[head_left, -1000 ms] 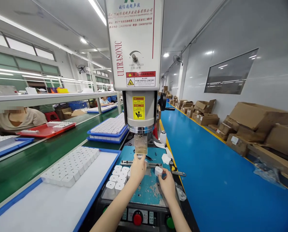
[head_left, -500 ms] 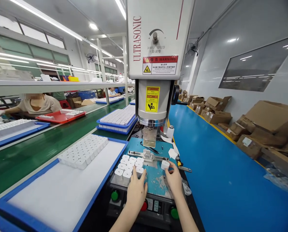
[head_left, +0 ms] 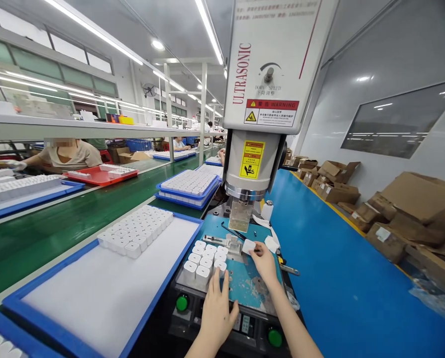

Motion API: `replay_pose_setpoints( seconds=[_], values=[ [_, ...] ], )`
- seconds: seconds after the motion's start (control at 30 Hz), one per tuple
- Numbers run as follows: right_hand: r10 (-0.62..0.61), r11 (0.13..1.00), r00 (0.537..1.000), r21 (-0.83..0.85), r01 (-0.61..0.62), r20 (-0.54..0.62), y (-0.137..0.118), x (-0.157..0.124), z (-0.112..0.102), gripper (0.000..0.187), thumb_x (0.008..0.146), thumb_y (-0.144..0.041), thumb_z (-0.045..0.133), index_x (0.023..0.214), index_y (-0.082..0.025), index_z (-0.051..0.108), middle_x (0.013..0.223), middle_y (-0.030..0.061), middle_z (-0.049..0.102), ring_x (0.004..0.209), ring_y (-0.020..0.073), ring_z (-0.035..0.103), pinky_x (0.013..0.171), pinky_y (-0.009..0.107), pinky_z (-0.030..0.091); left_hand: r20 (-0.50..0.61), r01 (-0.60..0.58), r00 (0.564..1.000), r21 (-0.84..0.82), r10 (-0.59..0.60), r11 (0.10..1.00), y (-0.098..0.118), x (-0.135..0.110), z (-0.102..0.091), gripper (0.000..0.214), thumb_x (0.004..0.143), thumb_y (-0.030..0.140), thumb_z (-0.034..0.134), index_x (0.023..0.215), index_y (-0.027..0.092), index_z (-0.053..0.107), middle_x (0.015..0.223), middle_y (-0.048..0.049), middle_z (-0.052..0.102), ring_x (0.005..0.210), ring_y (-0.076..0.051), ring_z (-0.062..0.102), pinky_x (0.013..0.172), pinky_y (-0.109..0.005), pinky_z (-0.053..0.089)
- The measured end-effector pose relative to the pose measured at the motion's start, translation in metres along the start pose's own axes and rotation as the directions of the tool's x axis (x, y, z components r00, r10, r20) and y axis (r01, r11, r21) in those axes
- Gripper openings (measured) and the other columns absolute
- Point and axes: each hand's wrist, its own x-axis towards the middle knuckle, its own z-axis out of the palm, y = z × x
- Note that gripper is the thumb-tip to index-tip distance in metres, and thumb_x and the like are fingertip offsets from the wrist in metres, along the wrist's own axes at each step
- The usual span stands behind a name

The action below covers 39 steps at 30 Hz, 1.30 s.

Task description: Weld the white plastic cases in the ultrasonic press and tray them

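My right hand [head_left: 264,262] pinches a small white plastic housing [head_left: 249,246] with rounded corners, just to the right of the metal fixture [head_left: 234,243]. Above that fixture hangs the block-shaped horn [head_left: 240,215] of the ultrasonic press [head_left: 278,64]. My left hand [head_left: 218,306] has its fingers stretched out and apart. Its fingertips are at the near right corner of a cluster of similar white housings [head_left: 202,272] on the blue-green work plate [head_left: 245,278]; whether they touch is hard to tell.
To the left lies a blue-rimmed tray [head_left: 84,293] with rows of white housings at its far end. Stacked full trays [head_left: 188,184] stand beyond it on the green conveyor [head_left: 58,215]. Green buttons [head_left: 275,337] sit at the press front. A co-worker [head_left: 67,154] sits across the conveyor; cardboard boxes [head_left: 387,243] line the right wall.
My right hand has carried the white housing left and away from me, up to the fixture. My left hand has drawn back slightly toward me. The camera view has shifted.
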Motion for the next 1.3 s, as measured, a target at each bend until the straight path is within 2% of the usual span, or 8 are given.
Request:
replay_pose_setpoints(
  seconds=[0.2, 0.4, 0.63, 0.73, 0.87, 1.0, 1.13, 1.3],
  values=[
    [-0.071, 0.997, 0.997, -0.011, 0.071, 0.033, -0.017, 0.013, 0.022, 0.041, 0.076, -0.039, 0.052, 0.110, -0.018, 0.059, 0.101, 0.0090, 0.068, 0.072, 0.0209, 0.065, 0.056, 0.028, 0.049, -0.033, -0.033, 0.999, -0.060, 0.031, 0.998, 0.000, -0.009, 0.002, 0.065, 0.088, 0.024, 0.042, 0.148, 0.027, 0.017, 0.157, -0.0106, 0.006, 0.135, -0.034, 0.033, 0.098, -0.045, 0.044],
    [-0.082, 0.993, 0.993, -0.074, 0.088, 0.081, -0.016, 0.016, 0.033, 0.044, 0.079, -0.037, 0.050, 0.116, -0.017, 0.062, 0.099, 0.0097, 0.070, 0.078, 0.0221, 0.067, 0.062, 0.029, 0.051, -0.069, -0.161, 0.986, -0.177, 0.150, 0.971, -0.026, -0.029, -0.005, 0.043, 0.089, 0.024, 0.040, 0.131, 0.020, 0.046, 0.145, -0.0148, 0.036, 0.131, -0.028, 0.040, 0.101, -0.042, 0.044],
    [-0.123, 0.978, 0.984, -0.156, 0.142, 0.125, -0.016, 0.018, 0.040, 0.047, 0.084, -0.039, 0.048, 0.124, -0.018, 0.059, 0.104, 0.0111, 0.069, 0.087, 0.0254, 0.066, 0.071, 0.034, 0.051, -0.274, 0.023, 0.958, -0.215, -0.082, 0.976, -0.063, -0.054, -0.017, 0.022, 0.087, 0.020, 0.044, 0.106, 0.016, 0.055, 0.116, -0.0139, 0.054, 0.112, -0.024, 0.053, 0.096, -0.040, 0.047],
    [-0.120, 0.976, 0.982, -0.166, 0.143, 0.143, -0.014, 0.019, 0.041, 0.046, 0.085, -0.040, 0.049, 0.121, -0.016, 0.062, 0.105, 0.0111, 0.069, 0.093, 0.0262, 0.064, 0.076, 0.034, 0.050, -0.231, 0.077, 0.965, -0.192, -0.121, 0.978, -0.071, -0.069, -0.016, 0.022, 0.087, 0.020, 0.045, 0.106, 0.017, 0.055, 0.120, -0.0134, 0.052, 0.116, -0.024, 0.051, 0.099, -0.042, 0.045],
    [-0.078, 0.982, 0.981, -0.158, 0.107, 0.176, -0.011, 0.017, 0.037, 0.050, 0.086, -0.048, 0.045, 0.122, -0.017, 0.061, 0.101, 0.0111, 0.070, 0.079, 0.0239, 0.065, 0.066, 0.033, 0.049, -0.130, 0.121, 0.982, -0.147, -0.140, 0.982, -0.076, -0.085, -0.012, 0.032, 0.088, 0.021, 0.044, 0.119, 0.018, 0.050, 0.135, -0.0130, 0.045, 0.128, -0.027, 0.043, 0.104, -0.045, 0.041],
    [-0.033, 0.990, 0.983, -0.131, 0.057, 0.181, -0.012, 0.021, 0.035, 0.050, 0.083, -0.052, 0.048, 0.114, -0.017, 0.066, 0.096, 0.0108, 0.071, 0.072, 0.0219, 0.064, 0.063, 0.032, 0.048, -0.042, 0.089, 0.995, -0.086, -0.093, 0.992, -0.079, -0.094, -0.007, 0.039, 0.089, 0.019, 0.041, 0.128, 0.017, 0.044, 0.148, -0.0127, 0.031, 0.137, -0.027, 0.030, 0.107, -0.043, 0.038],
    [0.018, 0.996, 0.991, -0.084, -0.007, 0.131, -0.020, 0.027, 0.036, 0.044, 0.081, -0.049, 0.052, 0.102, -0.014, 0.069, 0.101, 0.0124, 0.069, 0.082, 0.0240, 0.063, 0.069, 0.033, 0.049, -0.020, 0.056, 0.998, -0.045, -0.057, 0.997, -0.080, -0.097, -0.006, 0.040, 0.089, 0.018, 0.040, 0.129, 0.017, 0.044, 0.150, -0.0121, 0.029, 0.140, -0.026, 0.026, 0.110, -0.043, 0.034],
    [0.005, 1.000, 1.000, 0.004, -0.005, 0.011, -0.029, -0.024, 0.020, 0.049, 0.090, -0.047, 0.038, 0.123, -0.015, 0.055, 0.119, 0.0139, 0.061, 0.103, 0.0239, 0.058, 0.083, 0.034, 0.047, -0.019, 0.077, 0.997, -0.018, -0.077, 0.997, -0.086, -0.105, -0.009, 0.042, 0.088, 0.018, 0.041, 0.130, 0.018, 0.043, 0.150, -0.0119, 0.029, 0.140, -0.026, 0.026, 0.110, -0.045, 0.033]
  ],
)
